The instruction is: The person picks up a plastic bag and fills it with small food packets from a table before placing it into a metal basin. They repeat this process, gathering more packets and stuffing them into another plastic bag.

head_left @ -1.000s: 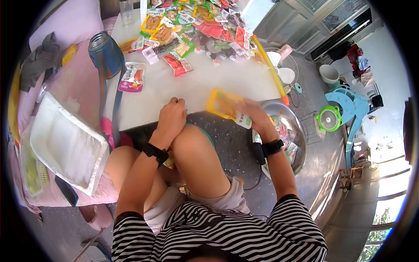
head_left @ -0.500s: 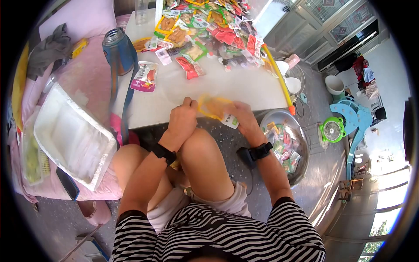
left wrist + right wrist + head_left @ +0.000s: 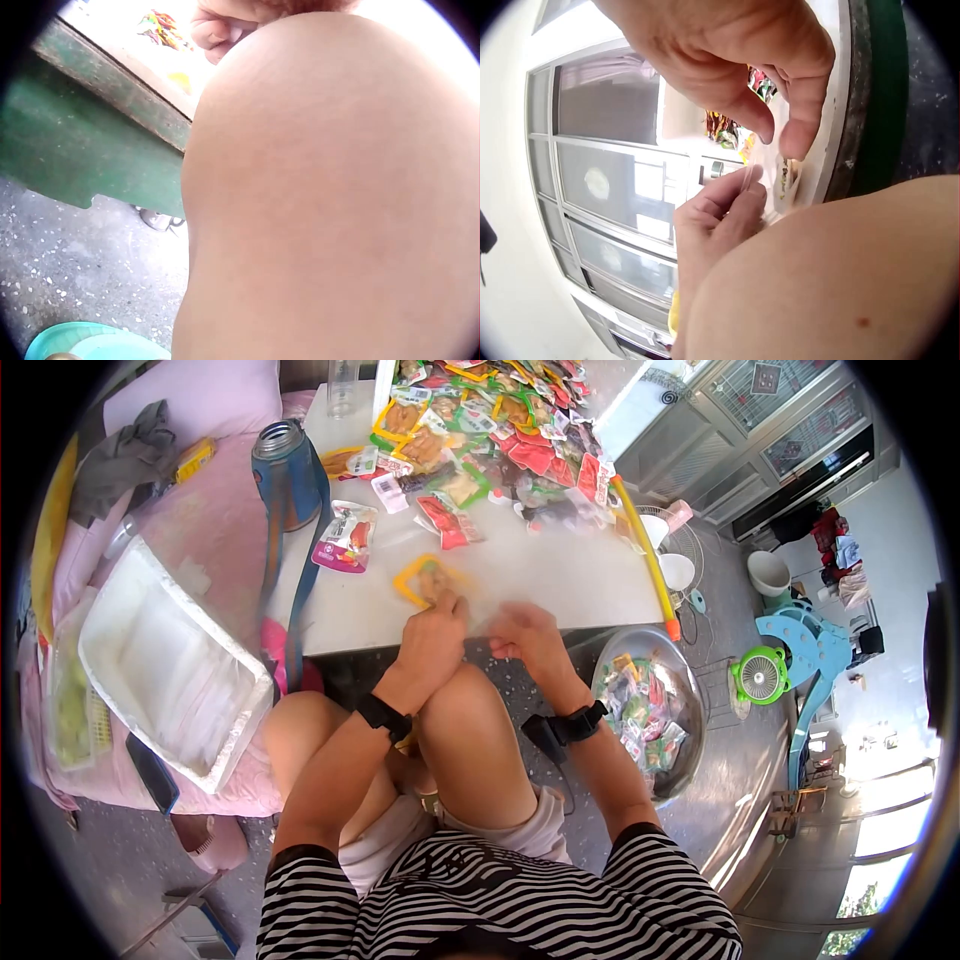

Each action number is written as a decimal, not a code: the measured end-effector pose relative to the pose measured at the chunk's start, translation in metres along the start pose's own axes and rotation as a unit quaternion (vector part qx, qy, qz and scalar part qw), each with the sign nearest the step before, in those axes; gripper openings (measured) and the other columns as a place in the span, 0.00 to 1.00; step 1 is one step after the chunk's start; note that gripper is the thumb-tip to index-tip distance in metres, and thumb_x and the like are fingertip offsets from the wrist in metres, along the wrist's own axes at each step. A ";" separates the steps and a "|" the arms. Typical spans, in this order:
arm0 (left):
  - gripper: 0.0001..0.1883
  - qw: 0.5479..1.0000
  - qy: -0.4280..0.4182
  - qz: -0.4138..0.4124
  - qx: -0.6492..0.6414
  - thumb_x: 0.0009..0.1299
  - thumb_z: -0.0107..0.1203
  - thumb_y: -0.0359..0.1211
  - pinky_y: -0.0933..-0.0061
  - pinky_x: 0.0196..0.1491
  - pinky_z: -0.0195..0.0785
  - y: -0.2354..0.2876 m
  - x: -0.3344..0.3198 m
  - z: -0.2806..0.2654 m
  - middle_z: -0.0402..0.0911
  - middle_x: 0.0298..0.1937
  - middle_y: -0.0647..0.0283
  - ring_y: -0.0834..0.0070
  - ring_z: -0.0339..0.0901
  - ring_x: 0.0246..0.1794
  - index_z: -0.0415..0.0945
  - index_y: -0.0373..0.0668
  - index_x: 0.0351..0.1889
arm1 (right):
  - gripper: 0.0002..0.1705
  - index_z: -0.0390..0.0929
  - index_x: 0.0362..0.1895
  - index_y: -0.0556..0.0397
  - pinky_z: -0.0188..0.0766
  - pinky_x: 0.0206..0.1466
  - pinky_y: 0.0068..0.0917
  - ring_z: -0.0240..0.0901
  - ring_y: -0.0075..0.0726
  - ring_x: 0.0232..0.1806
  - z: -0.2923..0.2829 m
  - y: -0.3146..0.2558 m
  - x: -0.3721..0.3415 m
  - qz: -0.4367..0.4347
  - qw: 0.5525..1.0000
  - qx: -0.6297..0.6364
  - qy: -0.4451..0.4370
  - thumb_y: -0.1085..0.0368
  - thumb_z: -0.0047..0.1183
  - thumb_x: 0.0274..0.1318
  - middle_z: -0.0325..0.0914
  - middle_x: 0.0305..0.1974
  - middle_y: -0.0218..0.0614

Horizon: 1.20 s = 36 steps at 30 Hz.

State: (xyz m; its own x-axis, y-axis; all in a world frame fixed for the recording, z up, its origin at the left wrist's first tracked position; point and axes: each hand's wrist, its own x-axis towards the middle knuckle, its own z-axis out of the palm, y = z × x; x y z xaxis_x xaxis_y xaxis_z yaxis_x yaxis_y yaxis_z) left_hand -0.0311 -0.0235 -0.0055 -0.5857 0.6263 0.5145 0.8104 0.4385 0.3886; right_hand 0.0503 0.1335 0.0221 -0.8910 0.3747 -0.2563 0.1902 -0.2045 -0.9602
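Observation:
My left hand [image 3: 432, 644] pinches the near end of a yellow-edged snack packet [image 3: 412, 578], which extends over the white table [image 3: 560, 580]. Its thumb and fingers close on the packet's clear edge in the right wrist view, where the left hand [image 3: 724, 217] appears beyond the knee. Just to the right, my right hand [image 3: 530, 640] hovers at the table's front edge and holds nothing. Close over the packet, the right hand's thumb and forefinger [image 3: 807, 112] are bent with a gap between them. A knee hides most of the left hand [image 3: 240, 21] in the left wrist view.
Snack packets [image 3: 470, 435] heap at the table's back. One purple-and-white packet [image 3: 346, 538] lies apart, near a blue bottle [image 3: 290, 475] with a strap. A metal basin [image 3: 690, 710] of packets stands right, below a yellow tube [image 3: 645, 555]. White foam box [image 3: 170, 670] on the bed.
The yellow-edged packet has passed from my right hand to my left and now points away over the table. My right hand moved left toward the left hand, then let go.

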 end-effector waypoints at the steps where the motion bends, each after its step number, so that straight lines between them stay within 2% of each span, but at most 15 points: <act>1: 0.15 1.000 -0.002 0.001 -0.005 0.53 0.51 0.21 0.61 0.29 0.72 0.001 0.000 0.000 0.72 0.36 0.53 0.56 0.77 0.28 0.71 0.35 0.40 | 0.13 0.76 0.41 0.63 0.75 0.28 0.21 0.75 0.28 0.27 -0.004 0.000 0.000 0.032 0.999 -0.016 -0.006 0.67 0.57 0.54 0.77 0.30 0.37; 5: 0.15 1.000 -0.022 0.003 -0.009 0.53 0.51 0.21 0.61 0.29 0.72 0.003 0.001 -0.003 0.72 0.36 0.53 0.57 0.77 0.29 0.72 0.35 0.40 | 0.08 0.76 0.36 0.61 0.74 0.24 0.20 0.73 0.25 0.23 0.001 -0.004 0.007 0.123 0.991 0.025 -0.052 0.69 0.55 0.54 0.77 0.28 0.38; 8: 0.11 1.000 -0.013 0.019 -0.014 0.52 0.51 0.21 0.61 0.30 0.72 0.006 0.003 -0.010 0.71 0.35 0.53 0.57 0.77 0.29 0.70 0.35 0.35 | 0.04 0.76 0.33 0.60 0.75 0.24 0.20 0.74 0.25 0.23 0.012 0.010 0.027 0.072 0.993 0.037 -0.087 0.71 0.52 0.55 0.78 0.29 0.37; 10: 0.10 0.999 0.002 0.035 -0.015 0.52 0.51 0.21 0.62 0.31 0.72 0.008 0.003 -0.011 0.71 0.35 0.53 0.58 0.77 0.29 0.70 0.35 0.34 | 0.05 0.76 0.36 0.60 0.77 0.28 0.22 0.76 0.27 0.26 0.008 0.036 0.056 -0.227 0.940 -0.235 -0.101 0.72 0.49 0.55 0.78 0.30 0.37; 12: 0.12 0.999 0.019 0.046 -0.006 0.52 0.51 0.22 0.62 0.31 0.73 0.005 0.002 -0.009 0.71 0.35 0.54 0.59 0.77 0.29 0.71 0.34 0.36 | 0.07 0.75 0.39 0.61 0.78 0.31 0.24 0.77 0.28 0.29 0.019 0.036 0.062 -0.240 0.945 -0.202 -0.091 0.73 0.47 0.57 0.78 0.31 0.37; 14: 0.13 0.999 0.006 0.034 0.005 0.53 0.51 0.22 0.63 0.31 0.73 0.005 0.002 -0.011 0.71 0.35 0.54 0.59 0.77 0.29 0.72 0.33 0.38 | 0.10 0.74 0.43 0.62 0.79 0.36 0.26 0.78 0.29 0.33 0.043 0.008 0.046 0.031 0.988 0.139 -0.063 0.73 0.45 0.58 0.78 0.33 0.36; 17: 0.14 1.000 -0.003 0.014 0.008 0.53 0.50 0.21 0.63 0.30 0.73 0.006 0.001 -0.015 0.71 0.35 0.54 0.60 0.77 0.29 0.72 0.33 0.40 | 0.14 0.72 0.50 0.62 0.78 0.39 0.25 0.78 0.29 0.37 0.024 0.002 0.033 0.031 0.970 0.130 -0.204 0.71 0.44 0.60 0.79 0.36 0.38; 20: 0.12 1.000 -0.021 -0.014 0.016 0.54 0.50 0.21 0.61 0.29 0.73 0.010 0.002 -0.017 0.71 0.35 0.53 0.58 0.77 0.27 0.71 0.34 0.37 | 0.15 0.72 0.50 0.61 0.76 0.34 0.22 0.77 0.27 0.35 -0.017 -0.024 0.012 0.087 0.981 0.017 -0.172 0.67 0.46 0.61 0.80 0.36 0.38; 23: 0.08 0.997 -0.056 -0.042 0.025 0.55 0.50 0.21 0.60 0.29 0.72 0.009 0.001 -0.012 0.71 0.34 0.52 0.56 0.76 0.26 0.70 0.34 0.33 | 0.16 0.75 0.48 0.60 0.73 0.30 0.19 0.76 0.24 0.31 -0.079 -0.034 0.019 -0.005 0.987 -0.157 -0.037 0.63 0.50 0.59 0.81 0.34 0.37; 25: 0.05 0.995 -0.076 -0.059 0.021 0.55 0.50 0.21 0.57 0.28 0.71 0.005 0.000 -0.007 0.72 0.33 0.51 0.52 0.76 0.25 0.68 0.35 0.29 | 0.13 0.80 0.41 0.55 0.73 0.29 0.23 0.77 0.31 0.27 -0.138 -0.023 0.049 -0.105 0.953 -0.264 0.102 0.63 0.54 0.53 0.81 0.30 0.37; 26: 0.04 0.995 -0.077 -0.057 0.019 0.55 0.50 0.21 0.57 0.28 0.71 0.004 0.000 -0.005 0.72 0.32 0.50 0.51 0.75 0.25 0.68 0.35 0.29 | 0.12 0.81 0.40 0.52 0.75 0.33 0.31 0.78 0.44 0.28 -0.185 -0.003 0.081 -0.212 0.849 -0.443 0.192 0.65 0.53 0.51 0.81 0.30 0.41; 27: 0.04 0.995 -0.079 -0.056 0.017 0.55 0.50 0.21 0.56 0.28 0.71 0.003 0.000 -0.003 0.72 0.32 0.50 0.51 0.75 0.25 0.68 0.35 0.29 | 0.12 0.82 0.40 0.49 0.75 0.43 0.37 0.77 0.54 0.37 -0.198 -0.012 0.088 -0.226 0.756 -0.546 0.283 0.66 0.53 0.50 0.79 0.38 0.47; 29: 0.04 0.995 -0.081 -0.055 0.013 0.55 0.49 0.21 0.55 0.28 0.71 0.002 0.001 0.001 0.72 0.32 0.50 0.50 0.75 0.24 0.68 0.35 0.29 | 0.14 0.82 0.41 0.47 0.67 0.56 0.42 0.65 0.57 0.56 -0.230 -0.022 0.107 -0.214 0.667 -0.632 0.332 0.65 0.55 0.48 0.62 0.62 0.49; 32: 0.04 0.995 -0.083 -0.055 0.010 0.55 0.49 0.21 0.55 0.27 0.70 0.003 0.004 0.002 0.72 0.31 0.50 0.49 0.75 0.24 0.68 0.35 0.29 | 0.14 0.82 0.41 0.47 0.67 0.56 0.43 0.65 0.57 0.55 -0.255 -0.041 0.136 -0.164 0.582 -0.737 0.303 0.66 0.54 0.47 0.59 0.64 0.47; 36: 0.05 0.995 -0.080 -0.052 0.006 0.55 0.49 0.21 0.55 0.27 0.70 0.003 0.005 0.001 0.72 0.31 0.50 0.49 0.75 0.24 0.68 0.35 0.29 | 0.15 0.78 0.43 0.53 0.67 0.55 0.42 0.67 0.55 0.50 -0.305 -0.007 0.188 -0.214 0.595 -0.741 0.226 0.68 0.53 0.47 0.65 0.59 0.49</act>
State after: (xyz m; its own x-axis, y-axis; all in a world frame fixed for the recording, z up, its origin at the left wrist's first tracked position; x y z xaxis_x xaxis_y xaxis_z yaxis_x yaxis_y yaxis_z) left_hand -0.0320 -0.0182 -0.0026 -0.6575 0.6710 0.3428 0.7457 0.5143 0.4236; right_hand 0.0068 0.4812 -0.0528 -0.8504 0.3784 0.3656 0.4384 0.8937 0.0949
